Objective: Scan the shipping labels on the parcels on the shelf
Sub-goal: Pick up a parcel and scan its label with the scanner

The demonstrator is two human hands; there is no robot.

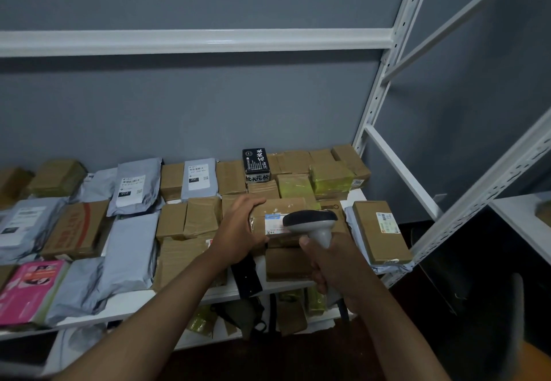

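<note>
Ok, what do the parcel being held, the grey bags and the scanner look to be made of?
Held parcel: brown cardboard, apparently wrapped in glossy clear tape, judging by the sheen.
Grey bags: soft plastic mailers, matte and wrinkled.
Scanner: hard moulded plastic, light grey body with a dark top.

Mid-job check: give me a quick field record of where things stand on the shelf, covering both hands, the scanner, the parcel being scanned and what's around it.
left hand: left hand grips the left end of the cardboard parcel
right hand: right hand holds the scanner by its handle
scanner aim: head sits over the parcel's label
shelf: white shelf carries brown boxes and grey mailers
nearby: black box at the back, pink package front left
</note>
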